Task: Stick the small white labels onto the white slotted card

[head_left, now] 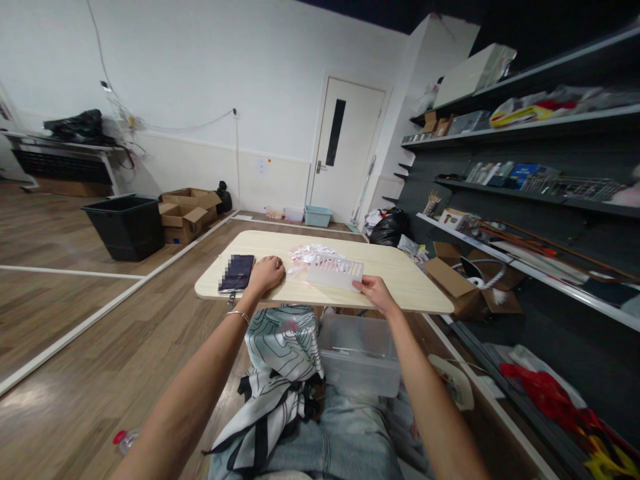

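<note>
My right hand [374, 292] grips the right end of a translucent white slotted card [333, 275] between thumb and fingers. A row of small openings runs along the card's upper part, showing pinkish bits. Behind it lies a loose pile of small white and pink pieces [310, 253], too small to name. My left hand [269, 272] rests on the pale table [390, 263], left of the pile, with its fingers curled under; anything inside them is hidden. Close to that hand's left side is a dark phone-like device [237, 273], partly pixelated.
Below the table's near edge, a clear plastic bin [357, 353] sits by my lap, beside a patterned cloth [283, 347]. Shelves [525, 193] line the right side, with an open cardboard box [457, 277] near the table. A black bin [125, 227] stands on the left floor.
</note>
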`<state>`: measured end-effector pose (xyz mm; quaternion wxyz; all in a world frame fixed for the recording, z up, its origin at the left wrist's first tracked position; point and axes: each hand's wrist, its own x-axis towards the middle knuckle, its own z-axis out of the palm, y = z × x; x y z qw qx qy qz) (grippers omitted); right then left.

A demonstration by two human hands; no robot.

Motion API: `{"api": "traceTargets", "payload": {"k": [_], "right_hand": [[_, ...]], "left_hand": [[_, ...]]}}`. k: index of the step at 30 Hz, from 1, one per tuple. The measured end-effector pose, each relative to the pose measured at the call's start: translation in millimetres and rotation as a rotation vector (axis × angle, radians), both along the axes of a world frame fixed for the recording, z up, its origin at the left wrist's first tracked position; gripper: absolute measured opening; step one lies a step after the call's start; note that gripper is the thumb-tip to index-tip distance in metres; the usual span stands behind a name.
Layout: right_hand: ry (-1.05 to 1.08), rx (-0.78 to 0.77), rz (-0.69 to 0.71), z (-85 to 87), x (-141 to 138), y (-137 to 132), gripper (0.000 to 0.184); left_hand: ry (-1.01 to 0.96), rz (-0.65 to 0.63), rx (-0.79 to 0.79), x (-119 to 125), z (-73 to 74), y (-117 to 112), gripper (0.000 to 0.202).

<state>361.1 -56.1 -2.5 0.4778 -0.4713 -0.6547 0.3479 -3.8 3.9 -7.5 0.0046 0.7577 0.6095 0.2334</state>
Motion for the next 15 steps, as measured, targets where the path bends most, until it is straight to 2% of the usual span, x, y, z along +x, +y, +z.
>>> {"api": "traceTargets", "payload": {"k": [15], "right_hand": [[-0.030, 0.005, -0.002, 0.9, 1.4, 1.0, 0.068]], "left_hand": [[-0.002, 0.007, -0.003, 1.3, 1.6, -1.0, 0.035]]}}
